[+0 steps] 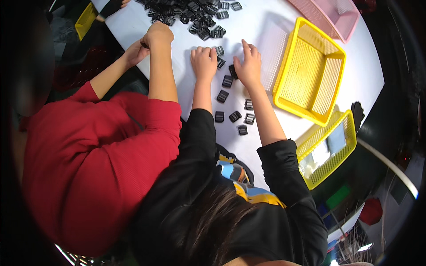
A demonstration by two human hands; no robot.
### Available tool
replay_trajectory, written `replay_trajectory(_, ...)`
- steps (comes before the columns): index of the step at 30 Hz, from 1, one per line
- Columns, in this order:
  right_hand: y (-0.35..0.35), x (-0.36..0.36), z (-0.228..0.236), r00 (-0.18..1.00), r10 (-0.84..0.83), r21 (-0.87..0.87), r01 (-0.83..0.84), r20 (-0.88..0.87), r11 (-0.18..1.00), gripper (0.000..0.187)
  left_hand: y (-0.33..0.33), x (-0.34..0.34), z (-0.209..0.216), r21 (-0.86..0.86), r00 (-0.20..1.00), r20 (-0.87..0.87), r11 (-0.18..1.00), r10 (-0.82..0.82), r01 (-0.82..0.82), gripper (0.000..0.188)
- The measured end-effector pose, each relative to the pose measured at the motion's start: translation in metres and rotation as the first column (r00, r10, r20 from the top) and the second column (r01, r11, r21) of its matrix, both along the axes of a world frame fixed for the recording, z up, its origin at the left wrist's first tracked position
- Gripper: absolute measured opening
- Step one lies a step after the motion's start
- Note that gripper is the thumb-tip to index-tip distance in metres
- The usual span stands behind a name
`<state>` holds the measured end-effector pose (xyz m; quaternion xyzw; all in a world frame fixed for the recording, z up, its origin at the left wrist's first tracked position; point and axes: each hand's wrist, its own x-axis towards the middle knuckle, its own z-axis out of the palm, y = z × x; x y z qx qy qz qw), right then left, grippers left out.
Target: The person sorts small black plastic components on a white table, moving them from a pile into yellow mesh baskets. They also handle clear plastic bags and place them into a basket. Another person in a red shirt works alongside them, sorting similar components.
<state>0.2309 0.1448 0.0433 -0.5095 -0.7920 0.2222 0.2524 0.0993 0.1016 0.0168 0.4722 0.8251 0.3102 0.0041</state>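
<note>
Small black plastic strap buckles (222, 96) lie scattered on the white table in front of me. My left hand (204, 63) rests on the tabletop with fingers loosely bent, right beside two buckles (220, 62); whatever lies beneath its palm is hidden. To the right, my right hand (249, 65) is spread, its index finger stretched forward and its thumb by another black buckle (233, 72). Neither hand is seen lifting anything.
A heap of black buckles (191, 13) covers the far table. On the right stand a yellow basket (280, 99), a pink basket (350, 31) and a lower yellow-green basket (326, 173) holding flat packets. At left, a person in red has both hands (157, 35) together.
</note>
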Motion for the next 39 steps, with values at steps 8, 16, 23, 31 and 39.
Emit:
replay_trajectory(8,0.057,-0.067,-0.017,0.917,0.268,0.118,-0.313,0.294,0.942,0.046,0.004,-0.015,-0.008,0.043,1.0,0.016,0.999,0.005,-0.006,0.043)
replay_trajectory(16,-0.003,-0.003,-0.016,0.988,0.03,-0.007,-0.031,-0.15,0.999,0.02,0.009,-0.021,-0.021,0.215,0.998,-0.015,0.975,-0.055,0.057,0.025)
replay_trajectory(23,-0.054,0.047,0.006,0.996,-0.01,-0.045,0.006,-0.091,0.999,0.013,0.004,-0.026,-0.015,0.293,0.96,0.272,0.956,-0.071,-0.012,0.018)
replay_trajectory(31,-0.041,0.051,-0.001,0.994,-0.07,-0.226,0.087,0.085,0.97,0.015,-0.028,-0.013,-0.017,0.077,0.986,0.125,0.992,-0.107,0.098,0.011)
replay_trajectory(39,0.004,0.016,-0.012,0.975,-0.18,-0.153,0.199,0.13,0.968,0.016,-0.04,-0.015,-0.005,0.045,0.994,0.087,0.996,0.072,-0.076,0.023)
